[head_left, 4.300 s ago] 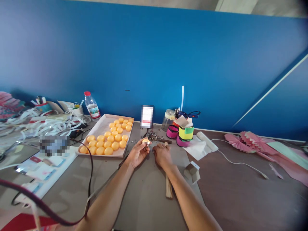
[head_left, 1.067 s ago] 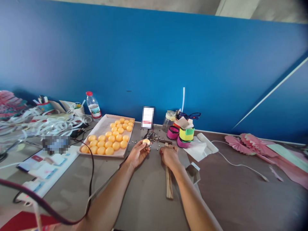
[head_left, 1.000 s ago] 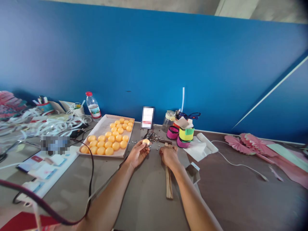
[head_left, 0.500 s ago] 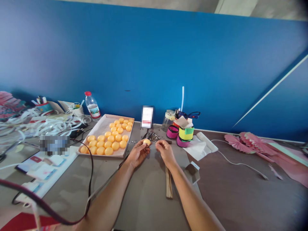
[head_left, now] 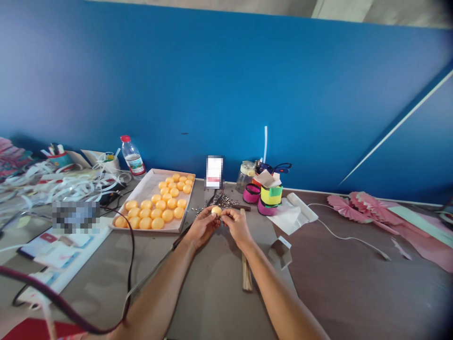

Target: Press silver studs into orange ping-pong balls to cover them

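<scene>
Between the fingertips of my left hand (head_left: pixel 202 230) is a small orange ball (head_left: pixel 216 210) that looks like a ping-pong ball. My right hand (head_left: pixel 238 228) is pinched and meets the ball's right side; whatever sits between its fingers is too small to make out. Just beyond both hands lies a scatter of small shiny metal pieces (head_left: pixel 229 201). To the left, a shallow cardboard tray (head_left: pixel 150 183) carries several more orange balls (head_left: pixel 157 223). A wooden strip (head_left: pixel 247 276) lies beneath my right forearm.
A bottle with a red cap (head_left: pixel 133 158), a lidded jar (head_left: pixel 246 175) and pink and yellow cuffs (head_left: pixel 271 198) stand toward the blue partition (head_left: pixel 226 85). Tangled white cords (head_left: pixel 81 184) crowd the left. A dark cable (head_left: pixel 133 264) loops near my left arm. Pink folded paper (head_left: pixel 375 210) lies right.
My right hand has moved left, from a gap beside the ball to touching it. The ball stays in my left hand. The whole view has shifted slightly.
</scene>
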`<state>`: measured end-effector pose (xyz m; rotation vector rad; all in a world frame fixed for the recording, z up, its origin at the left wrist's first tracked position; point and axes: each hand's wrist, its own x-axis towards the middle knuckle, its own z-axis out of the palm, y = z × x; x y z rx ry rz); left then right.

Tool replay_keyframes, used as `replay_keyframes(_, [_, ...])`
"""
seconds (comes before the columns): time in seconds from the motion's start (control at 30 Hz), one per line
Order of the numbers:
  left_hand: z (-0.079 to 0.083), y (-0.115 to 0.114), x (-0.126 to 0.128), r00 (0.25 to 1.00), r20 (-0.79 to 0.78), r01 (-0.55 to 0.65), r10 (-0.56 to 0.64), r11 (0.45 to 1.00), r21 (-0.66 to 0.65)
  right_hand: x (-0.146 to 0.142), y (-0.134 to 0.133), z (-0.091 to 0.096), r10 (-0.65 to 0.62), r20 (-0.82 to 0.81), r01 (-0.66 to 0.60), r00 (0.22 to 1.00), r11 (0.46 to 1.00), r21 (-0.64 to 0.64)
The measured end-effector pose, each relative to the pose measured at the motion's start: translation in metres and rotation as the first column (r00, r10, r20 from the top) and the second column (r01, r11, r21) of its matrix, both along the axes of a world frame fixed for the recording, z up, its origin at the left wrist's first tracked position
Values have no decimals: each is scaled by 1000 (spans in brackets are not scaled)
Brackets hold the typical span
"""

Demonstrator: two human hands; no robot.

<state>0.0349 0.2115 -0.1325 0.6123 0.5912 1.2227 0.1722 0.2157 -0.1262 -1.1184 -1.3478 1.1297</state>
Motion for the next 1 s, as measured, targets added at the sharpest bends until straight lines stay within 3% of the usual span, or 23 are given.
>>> replay_keyframes(0.33, [-3,-2,4,996,-70,-40,48,993,110,-1,-3,5,65,-71,-69,995,996,-55])
replay_keyframes(0.63, [-4,-4,10,971,-210,-80,115,982,170,-3,-2,-5,-38,-28,35,999,996,-87])
replay_keyframes(0.8, [-1,-5,11,991,-110,-60,72,992,114,4,5,-6,15,-6,-15,1000,998,-55])
replay_keyframes(0.9, [2,-4,6,999,-30,-20,20,1000,18,16,10,-6,-75,215,62,974,996,66])
replay_keyframes(0.93, [3,-4,4,1000,-16,-21,20,1000,-10,20,10,-6,-139,341,95,930,985,144])
replay_keyframes(1.0, [4,-2,0,1000,3,-30,30,999,-41,27,9,-6,-210,614,84,761,970,228])
